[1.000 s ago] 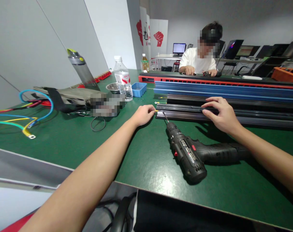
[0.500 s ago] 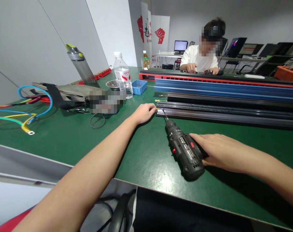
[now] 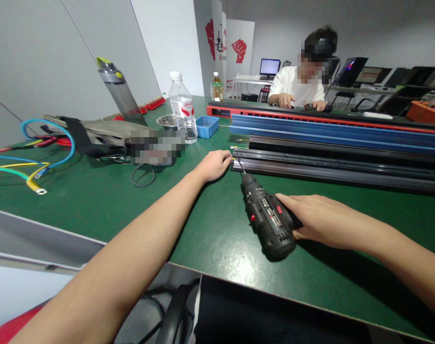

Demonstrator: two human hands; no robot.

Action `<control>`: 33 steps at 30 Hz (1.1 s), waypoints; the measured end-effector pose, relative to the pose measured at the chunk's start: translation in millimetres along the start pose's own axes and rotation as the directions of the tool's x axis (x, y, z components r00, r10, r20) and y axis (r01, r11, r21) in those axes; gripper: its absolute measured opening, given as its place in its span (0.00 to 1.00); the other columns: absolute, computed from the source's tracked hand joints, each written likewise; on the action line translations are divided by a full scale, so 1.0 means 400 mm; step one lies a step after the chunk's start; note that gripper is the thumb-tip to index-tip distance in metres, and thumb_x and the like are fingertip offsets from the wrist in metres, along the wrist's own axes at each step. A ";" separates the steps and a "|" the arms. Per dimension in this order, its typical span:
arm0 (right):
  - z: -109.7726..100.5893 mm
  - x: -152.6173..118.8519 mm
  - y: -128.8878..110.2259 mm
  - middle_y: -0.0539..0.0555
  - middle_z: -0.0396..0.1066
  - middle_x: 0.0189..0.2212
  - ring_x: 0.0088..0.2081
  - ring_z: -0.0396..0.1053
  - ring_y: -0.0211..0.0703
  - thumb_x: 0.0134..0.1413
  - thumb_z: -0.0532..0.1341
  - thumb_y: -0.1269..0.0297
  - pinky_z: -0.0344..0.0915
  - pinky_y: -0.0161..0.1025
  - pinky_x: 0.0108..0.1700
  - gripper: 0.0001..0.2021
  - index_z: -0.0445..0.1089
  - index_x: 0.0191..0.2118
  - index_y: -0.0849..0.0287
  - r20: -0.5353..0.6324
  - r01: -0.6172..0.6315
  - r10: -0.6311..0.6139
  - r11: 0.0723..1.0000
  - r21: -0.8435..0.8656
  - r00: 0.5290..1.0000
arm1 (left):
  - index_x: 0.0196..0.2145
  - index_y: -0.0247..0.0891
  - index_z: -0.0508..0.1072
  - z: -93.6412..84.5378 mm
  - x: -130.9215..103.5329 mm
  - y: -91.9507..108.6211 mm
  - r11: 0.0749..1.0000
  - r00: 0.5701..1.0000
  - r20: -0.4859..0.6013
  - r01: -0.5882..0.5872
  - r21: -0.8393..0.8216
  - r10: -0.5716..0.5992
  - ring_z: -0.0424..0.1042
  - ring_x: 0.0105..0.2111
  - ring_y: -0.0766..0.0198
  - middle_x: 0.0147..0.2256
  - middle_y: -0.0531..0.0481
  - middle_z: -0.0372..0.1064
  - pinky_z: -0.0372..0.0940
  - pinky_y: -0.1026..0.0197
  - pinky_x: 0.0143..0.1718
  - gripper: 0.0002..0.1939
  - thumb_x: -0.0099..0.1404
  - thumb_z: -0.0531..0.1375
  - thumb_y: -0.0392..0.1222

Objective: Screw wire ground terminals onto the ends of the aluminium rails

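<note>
My right hand (image 3: 314, 217) is wrapped round a black cordless drill (image 3: 269, 217) with red buttons. Its thin bit (image 3: 242, 167) points forward and left, the tip at the left end of the nearest dark metal rail (image 3: 310, 174). At that same rail end, my left hand (image 3: 214, 165) is closed in a pinch, and a bit of yellow wire (image 3: 233, 159) shows at its fingertips. The fingers partly hide this wire. Just behind lies another wire with a ring terminal (image 3: 233, 147), by the second black rail (image 3: 310, 160).
Beyond lie a blue rail (image 3: 310, 129) and a long red-and-black rail (image 3: 296, 112). A blue bin (image 3: 207, 126), a water bottle (image 3: 183, 110), a grey bag (image 3: 103, 136) and coloured cables (image 3: 34, 184) are to the left. A person (image 3: 296, 83) sits opposite.
The drill in my right hand has shifted slightly left and forward, bringing the bit nearer my left fingertips. My left hand stays at the rail end. The camera view has moved a little.
</note>
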State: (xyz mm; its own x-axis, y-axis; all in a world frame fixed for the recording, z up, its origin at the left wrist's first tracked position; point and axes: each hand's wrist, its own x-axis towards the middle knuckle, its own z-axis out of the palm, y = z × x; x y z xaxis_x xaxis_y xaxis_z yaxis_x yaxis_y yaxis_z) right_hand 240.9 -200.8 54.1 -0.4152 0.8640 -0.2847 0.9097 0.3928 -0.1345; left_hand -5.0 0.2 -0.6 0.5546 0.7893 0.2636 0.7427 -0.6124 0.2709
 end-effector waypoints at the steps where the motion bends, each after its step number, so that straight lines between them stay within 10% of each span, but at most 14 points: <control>1: -0.002 0.001 -0.001 0.59 0.74 0.48 0.47 0.75 0.56 0.57 0.65 0.63 0.67 0.45 0.44 0.22 0.61 0.56 0.57 0.007 -0.003 0.003 1.000 0.004 1.000 | 0.38 0.35 0.75 0.000 0.000 0.000 1.000 1.000 0.003 0.000 0.003 0.000 0.74 0.41 0.55 0.39 0.42 0.77 0.65 0.57 0.47 0.16 0.72 0.49 0.42; 33: -0.030 0.060 -0.149 0.51 0.69 0.19 0.20 0.61 0.40 0.35 0.66 0.54 0.50 0.36 0.23 0.12 0.69 0.24 0.57 -0.007 -0.021 0.021 0.996 0.090 1.000 | 0.39 0.37 0.81 0.015 0.010 0.002 0.994 0.999 -0.053 -0.006 -0.113 0.000 0.77 0.38 0.57 0.39 0.42 0.80 0.65 0.62 0.42 0.17 0.69 0.51 0.40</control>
State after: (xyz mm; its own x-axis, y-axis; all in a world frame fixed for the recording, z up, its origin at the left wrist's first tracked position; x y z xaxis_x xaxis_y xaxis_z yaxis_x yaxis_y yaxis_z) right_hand 176.9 -199.5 66.6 -0.3957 0.8744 -0.2807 0.9140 0.3452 -0.2132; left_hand 0.1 2.9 -4.8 0.5336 0.7859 0.3125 0.6923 -0.6181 0.3724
